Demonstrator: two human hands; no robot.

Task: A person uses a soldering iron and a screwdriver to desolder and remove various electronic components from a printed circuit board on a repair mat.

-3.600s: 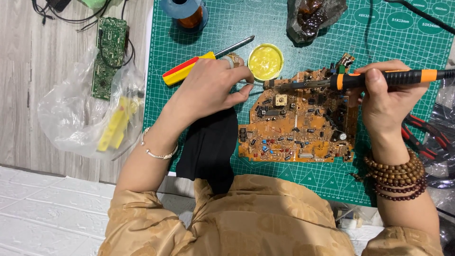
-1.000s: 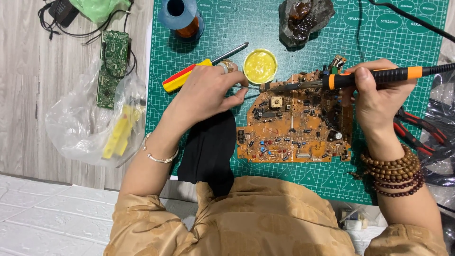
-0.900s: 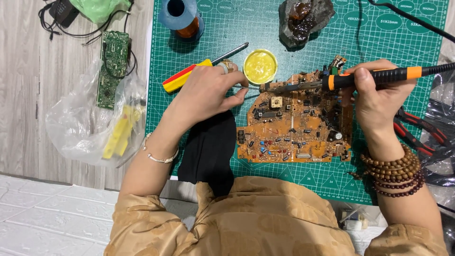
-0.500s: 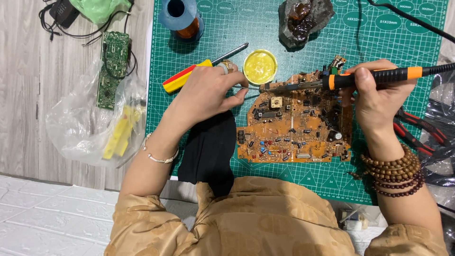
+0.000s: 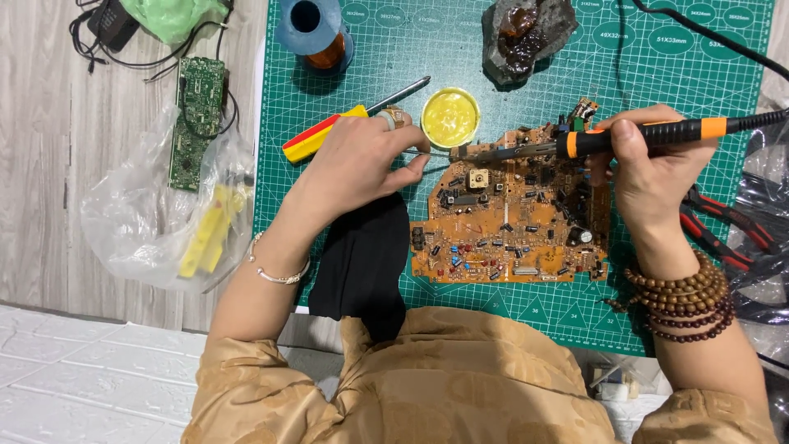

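I see a green gridded cutting mat [image 5: 699,82] covering most of a pale grey wood-grain table [image 5: 49,164]. White brick-pattern surface [image 5: 82,370] runs along the near edge. Lighting even, soft shadows only.

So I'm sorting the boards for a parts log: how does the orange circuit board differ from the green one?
The orange circuit board is larger, lies on the green cutting mat and is being worked on. The green circuit board is smaller and narrower, lies untouched on the wooden table, with wires attached. Both lie flat.
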